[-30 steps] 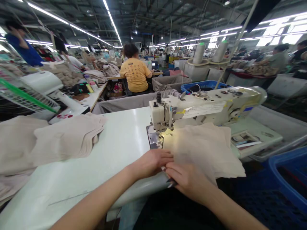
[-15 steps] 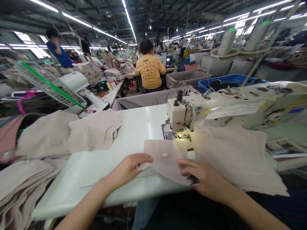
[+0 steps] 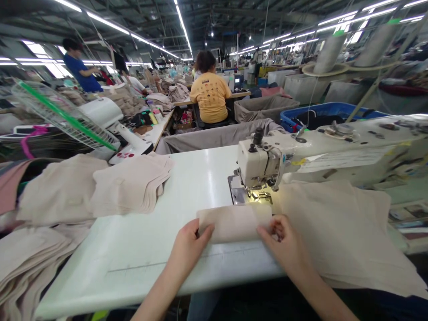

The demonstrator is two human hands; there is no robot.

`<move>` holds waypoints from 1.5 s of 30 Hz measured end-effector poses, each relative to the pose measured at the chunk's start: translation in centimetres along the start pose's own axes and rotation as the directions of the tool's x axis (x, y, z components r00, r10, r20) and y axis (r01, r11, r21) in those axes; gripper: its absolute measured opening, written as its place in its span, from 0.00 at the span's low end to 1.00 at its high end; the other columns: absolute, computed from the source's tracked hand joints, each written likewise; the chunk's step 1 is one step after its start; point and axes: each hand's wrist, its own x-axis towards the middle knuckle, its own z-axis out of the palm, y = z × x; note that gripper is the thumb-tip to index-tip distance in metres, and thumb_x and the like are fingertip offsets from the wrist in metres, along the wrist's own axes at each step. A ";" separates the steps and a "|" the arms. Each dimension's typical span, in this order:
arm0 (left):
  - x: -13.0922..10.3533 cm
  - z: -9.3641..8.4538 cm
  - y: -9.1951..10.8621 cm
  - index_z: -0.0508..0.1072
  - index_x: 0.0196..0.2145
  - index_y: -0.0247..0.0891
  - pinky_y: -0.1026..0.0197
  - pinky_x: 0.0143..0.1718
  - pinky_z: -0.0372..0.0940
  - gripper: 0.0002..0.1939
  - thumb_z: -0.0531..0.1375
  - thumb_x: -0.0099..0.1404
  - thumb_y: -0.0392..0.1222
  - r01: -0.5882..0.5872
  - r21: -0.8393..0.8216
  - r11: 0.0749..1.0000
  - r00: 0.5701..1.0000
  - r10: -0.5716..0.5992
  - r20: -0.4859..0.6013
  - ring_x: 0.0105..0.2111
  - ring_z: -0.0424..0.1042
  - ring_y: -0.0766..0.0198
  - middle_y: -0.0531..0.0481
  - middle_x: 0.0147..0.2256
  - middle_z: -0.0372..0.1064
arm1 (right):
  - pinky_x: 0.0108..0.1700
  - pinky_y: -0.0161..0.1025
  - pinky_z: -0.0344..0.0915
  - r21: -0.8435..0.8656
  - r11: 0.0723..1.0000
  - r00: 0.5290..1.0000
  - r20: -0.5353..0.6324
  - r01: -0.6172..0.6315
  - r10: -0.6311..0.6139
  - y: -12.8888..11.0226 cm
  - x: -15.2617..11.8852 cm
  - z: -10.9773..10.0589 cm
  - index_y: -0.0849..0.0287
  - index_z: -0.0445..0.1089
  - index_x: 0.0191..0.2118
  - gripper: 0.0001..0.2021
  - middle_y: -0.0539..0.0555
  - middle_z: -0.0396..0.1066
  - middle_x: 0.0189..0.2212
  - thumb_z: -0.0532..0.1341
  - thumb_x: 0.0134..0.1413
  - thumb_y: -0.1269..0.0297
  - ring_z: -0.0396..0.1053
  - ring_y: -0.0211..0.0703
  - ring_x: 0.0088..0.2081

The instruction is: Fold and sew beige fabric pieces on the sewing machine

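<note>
A beige fabric piece [image 3: 236, 223] is folded over on itself in front of the sewing machine's needle area. My left hand [image 3: 192, 240] pinches its left end, thumb on top. At the right end my right hand [image 3: 282, 238] is closed on the same piece, fingers curled. The sewing machine [image 3: 259, 160] stands just beyond the cloth, its lamp lighting the presser foot [image 3: 261, 196]. A stack of beige fabric pieces [image 3: 334, 232] lies right of my right hand. The label seen earlier on the piece is hidden by the fold.
More beige cut pieces [image 3: 129, 187] are stacked at the table's left, with another pile [image 3: 30, 263] hanging at the edge. A white fan [image 3: 103, 116] stands behind them. Ahead are a grey cloth-lined bin [image 3: 207, 136], a blue basket [image 3: 314, 109] and a person in a yellow shirt [image 3: 210, 98].
The fabric piece, earlier lying flat with its label showing, is now folded over. My left hand has shifted right, and both hands now grip the piece's ends.
</note>
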 end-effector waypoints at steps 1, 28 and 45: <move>-0.1 0.0 0.1 0.71 0.24 0.39 0.60 0.29 0.57 0.19 0.54 0.62 0.56 0.009 0.001 1.000 1.000 -0.009 -0.007 0.26 0.67 0.58 0.50 0.23 0.68 | 0.33 0.40 0.65 -0.046 0.999 0.998 0.060 0.015 -0.013 -0.1 0.2 -0.1 0.53 0.65 0.32 0.15 0.49 0.69 0.26 0.64 0.47 0.48 0.69 0.44 0.28; -2.2 1.6 -1.1 0.80 0.44 0.38 0.60 0.36 0.70 0.14 0.55 0.69 0.37 -0.168 -0.090 0.982 0.958 0.141 -0.250 0.31 0.71 0.63 0.48 0.32 0.71 | 0.31 0.36 0.67 -0.327 0.941 0.987 0.157 0.088 -0.038 0.3 0.8 -0.6 0.51 0.77 0.37 0.16 0.50 0.75 0.26 0.60 0.54 0.45 0.70 0.44 0.26; -1.7 1.3 -0.9 0.80 0.45 0.38 0.59 0.39 0.71 0.15 0.54 0.69 0.36 -0.124 -0.087 0.988 0.973 0.104 -0.207 0.34 0.73 0.61 0.47 0.33 0.71 | 0.30 0.37 0.66 -0.344 0.937 0.990 0.142 0.054 -0.004 0.4 0.6 -0.5 0.50 0.77 0.37 0.17 0.50 0.75 0.25 0.60 0.53 0.44 0.69 0.44 0.25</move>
